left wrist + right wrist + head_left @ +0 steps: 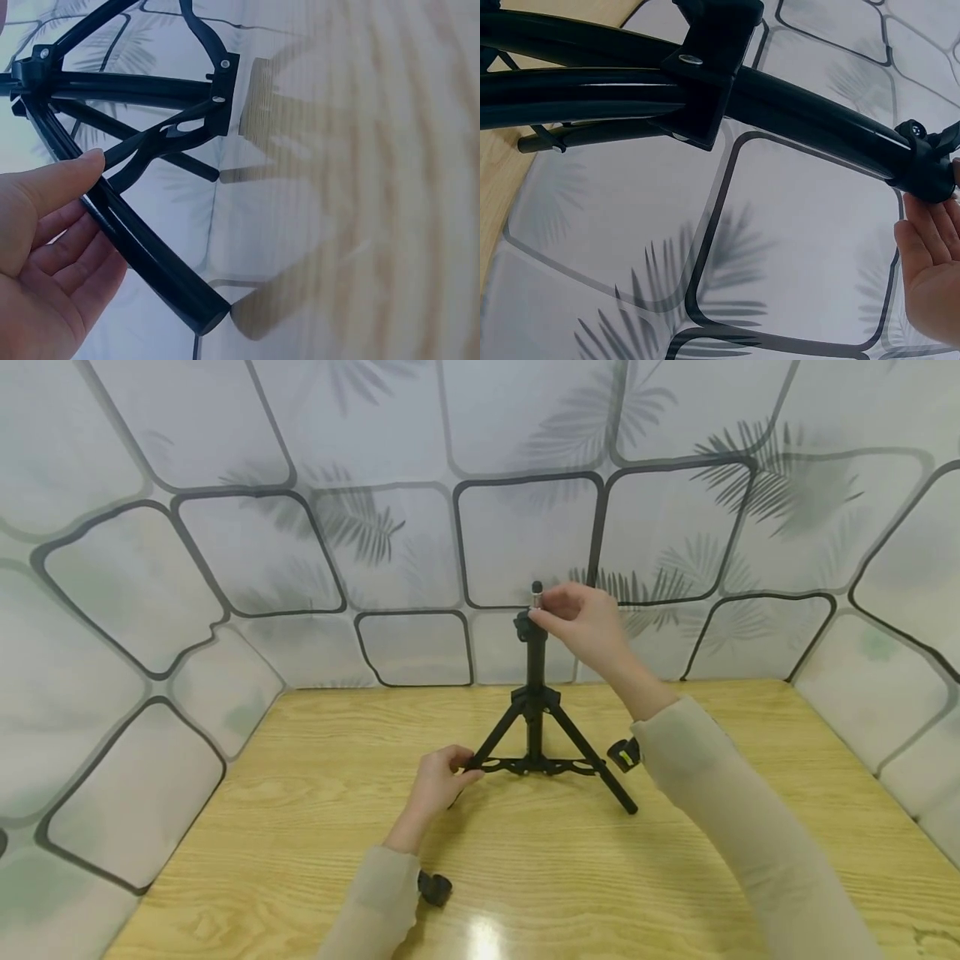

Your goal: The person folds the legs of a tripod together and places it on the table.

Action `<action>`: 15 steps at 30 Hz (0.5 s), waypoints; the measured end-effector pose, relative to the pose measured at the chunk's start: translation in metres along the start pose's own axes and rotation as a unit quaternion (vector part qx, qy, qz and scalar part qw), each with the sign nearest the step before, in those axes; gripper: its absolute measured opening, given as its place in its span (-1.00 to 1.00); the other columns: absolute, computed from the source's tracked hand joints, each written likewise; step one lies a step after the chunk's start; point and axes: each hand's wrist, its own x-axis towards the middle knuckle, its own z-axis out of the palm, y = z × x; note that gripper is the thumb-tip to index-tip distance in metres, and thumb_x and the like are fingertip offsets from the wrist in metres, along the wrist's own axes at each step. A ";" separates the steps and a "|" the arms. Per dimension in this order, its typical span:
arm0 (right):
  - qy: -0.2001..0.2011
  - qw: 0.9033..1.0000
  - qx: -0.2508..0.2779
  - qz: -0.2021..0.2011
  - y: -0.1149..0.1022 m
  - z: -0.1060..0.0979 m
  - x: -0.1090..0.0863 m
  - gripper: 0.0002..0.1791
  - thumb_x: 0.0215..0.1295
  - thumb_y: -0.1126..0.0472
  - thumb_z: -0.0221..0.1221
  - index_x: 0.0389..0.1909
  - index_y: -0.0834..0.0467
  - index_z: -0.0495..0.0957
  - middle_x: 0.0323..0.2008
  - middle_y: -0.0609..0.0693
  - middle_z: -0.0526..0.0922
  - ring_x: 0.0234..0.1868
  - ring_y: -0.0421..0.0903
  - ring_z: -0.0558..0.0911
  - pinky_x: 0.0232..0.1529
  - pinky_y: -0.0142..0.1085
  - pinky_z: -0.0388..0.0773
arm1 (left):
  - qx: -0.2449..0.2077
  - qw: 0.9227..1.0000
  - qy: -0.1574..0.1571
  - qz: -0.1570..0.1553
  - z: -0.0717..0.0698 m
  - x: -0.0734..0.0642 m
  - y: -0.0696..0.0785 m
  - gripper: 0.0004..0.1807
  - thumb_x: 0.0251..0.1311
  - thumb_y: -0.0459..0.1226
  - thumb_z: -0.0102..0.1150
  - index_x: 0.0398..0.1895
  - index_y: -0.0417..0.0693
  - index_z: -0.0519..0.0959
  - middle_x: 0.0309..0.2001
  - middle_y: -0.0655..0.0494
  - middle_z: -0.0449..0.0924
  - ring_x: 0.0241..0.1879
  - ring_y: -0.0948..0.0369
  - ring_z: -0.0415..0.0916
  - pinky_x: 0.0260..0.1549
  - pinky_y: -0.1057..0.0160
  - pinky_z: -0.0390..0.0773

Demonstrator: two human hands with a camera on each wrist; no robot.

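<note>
While the left hand steadies its low end, a black tripod stands upright on the wood-grain tabletop, legs splayed, nearer the back edge than the bottom of the head view. That hand pinches one tubular leg between thumb and fingers, close to where the spreader braces join it; the lower end of the leg runs on past the grip to the wood.

Up top, the right hand pinches the short silver post just under its black cap, though in the right wrist view the fingertips are cut off by the frame, with the fingers beside the top collar. The patterned wall covering rises along the back edge, behind the upper column and this hand.

Between the tripod and the left edge spreads a wide stretch of wood; on the other side, the right leg angles out towards the right sleeve, which crosses that part of the tabletop. Both side edges are well apart from the tripod's feet.
</note>
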 end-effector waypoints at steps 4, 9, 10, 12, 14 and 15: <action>0.007 1.000 0.006 0.000 0.001 0.000 0.000 -0.64 0.10 0.09 0.22 -0.16 0.23 0.52 -0.18 0.07 0.57 -0.19 -0.09 0.55 -0.19 -0.26 0.48 | -0.012 1.000 0.010 -0.006 0.002 0.002 0.000 -0.75 -0.08 -0.34 0.31 -0.29 -0.26 0.58 -0.34 0.00 0.60 -0.29 0.13 0.53 -0.21 0.13 0.48; 0.010 1.000 0.003 -0.006 0.001 -0.001 0.001 -0.67 0.10 0.10 0.22 -0.19 0.23 0.52 -0.21 0.06 0.58 -0.23 -0.10 0.55 -0.22 -0.26 0.49 | -0.020 1.000 0.015 -0.008 0.003 0.004 0.001 -0.76 -0.09 -0.36 0.31 -0.30 -0.26 0.60 -0.36 0.01 0.61 -0.29 0.13 0.53 -0.20 0.12 0.48; 0.010 1.000 0.002 -0.005 0.002 0.000 0.001 -0.67 0.10 0.10 0.22 -0.19 0.23 0.52 -0.22 0.06 0.58 -0.23 -0.10 0.55 -0.23 -0.26 0.49 | -0.022 1.000 0.015 -0.008 0.003 0.004 0.001 -0.76 -0.09 -0.36 0.31 -0.30 -0.26 0.60 -0.36 0.01 0.61 -0.29 0.13 0.53 -0.20 0.13 0.49; 0.006 1.000 0.001 0.000 0.003 0.000 0.001 -0.67 0.09 0.09 0.22 -0.19 0.22 0.52 -0.22 0.05 0.58 -0.23 -0.11 0.55 -0.23 -0.26 0.49 | -0.023 1.000 0.015 -0.006 0.004 0.004 0.001 -0.77 -0.09 -0.36 0.31 -0.30 -0.26 0.60 -0.36 0.01 0.61 -0.29 0.13 0.54 -0.20 0.13 0.49; -0.002 1.000 0.001 0.008 0.005 0.001 0.000 -0.66 0.09 0.08 0.22 -0.18 0.21 0.52 -0.21 0.04 0.58 -0.22 -0.12 0.55 -0.22 -0.26 0.48 | -0.024 1.000 0.017 -0.005 0.005 0.004 0.002 -0.77 -0.09 -0.37 0.31 -0.30 -0.26 0.60 -0.36 0.01 0.61 -0.29 0.13 0.54 -0.20 0.14 0.49; -0.007 1.000 0.000 0.011 0.006 0.001 0.000 -0.65 0.09 0.07 0.22 -0.17 0.21 0.51 -0.20 0.05 0.57 -0.21 -0.11 0.55 -0.21 -0.26 0.48 | -0.026 1.000 0.017 -0.004 0.005 0.004 0.002 -0.77 -0.10 -0.37 0.31 -0.30 -0.26 0.60 -0.36 0.00 0.61 -0.30 0.13 0.54 -0.20 0.14 0.49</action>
